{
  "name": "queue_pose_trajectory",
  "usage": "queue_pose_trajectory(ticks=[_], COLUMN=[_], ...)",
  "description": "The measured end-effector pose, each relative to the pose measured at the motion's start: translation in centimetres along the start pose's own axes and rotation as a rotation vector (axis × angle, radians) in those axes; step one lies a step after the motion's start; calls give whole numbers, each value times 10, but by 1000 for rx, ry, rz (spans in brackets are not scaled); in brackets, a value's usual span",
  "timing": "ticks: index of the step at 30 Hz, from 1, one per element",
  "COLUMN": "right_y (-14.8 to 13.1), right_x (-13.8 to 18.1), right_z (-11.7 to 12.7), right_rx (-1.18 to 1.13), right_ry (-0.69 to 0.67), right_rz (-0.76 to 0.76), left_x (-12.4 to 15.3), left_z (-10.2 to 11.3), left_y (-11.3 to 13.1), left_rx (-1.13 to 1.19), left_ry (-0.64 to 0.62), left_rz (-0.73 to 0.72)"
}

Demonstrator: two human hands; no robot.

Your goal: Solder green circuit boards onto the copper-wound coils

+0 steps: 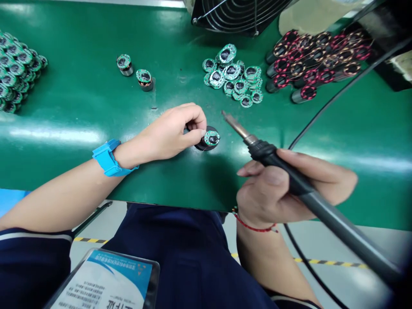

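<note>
My right hand (273, 189) is wrapped round the handle of a soldering iron (298, 182), whose metal tip points up and left over the bench. The tip is apart from any part. My left hand (177, 131) has its thumb and finger pinched together at the edge of a small round green circuit board (211, 137). This board lies on top of a dark round base or holder near the bench's front. Whatever sits between the left fingertips is too small to make out.
Several loose circuit boards (232, 73) lie beyond my hands. Coil-wound motor parts (315, 58) stand back right, near a black fan (241, 15). Two motors with boards (125, 64) stand left of centre. More boards are stacked (16, 71) far left. The iron's cable (341, 92) crosses the right side.
</note>
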State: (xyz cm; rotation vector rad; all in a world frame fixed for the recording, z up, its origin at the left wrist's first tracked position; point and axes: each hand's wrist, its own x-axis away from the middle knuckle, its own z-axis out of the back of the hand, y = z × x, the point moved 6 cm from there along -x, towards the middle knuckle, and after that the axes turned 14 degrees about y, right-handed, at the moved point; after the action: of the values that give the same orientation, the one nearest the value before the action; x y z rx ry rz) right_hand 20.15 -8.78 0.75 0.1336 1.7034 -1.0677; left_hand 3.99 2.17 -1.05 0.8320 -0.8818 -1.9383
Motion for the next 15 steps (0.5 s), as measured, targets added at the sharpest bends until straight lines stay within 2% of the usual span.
queue_pose_trajectory(ticks=[5,15], right_y=[0,-1], right_x=[-8,-6], right_z=[-1,-2], right_rx=[-53,32], right_ry=[70,56], right_rz=[29,-7], left_x=[0,0], left_z=[0,-1], left_y=[0,-2], left_rx=[-28,-60], left_ry=[-12,-23], left_rz=[11,53])
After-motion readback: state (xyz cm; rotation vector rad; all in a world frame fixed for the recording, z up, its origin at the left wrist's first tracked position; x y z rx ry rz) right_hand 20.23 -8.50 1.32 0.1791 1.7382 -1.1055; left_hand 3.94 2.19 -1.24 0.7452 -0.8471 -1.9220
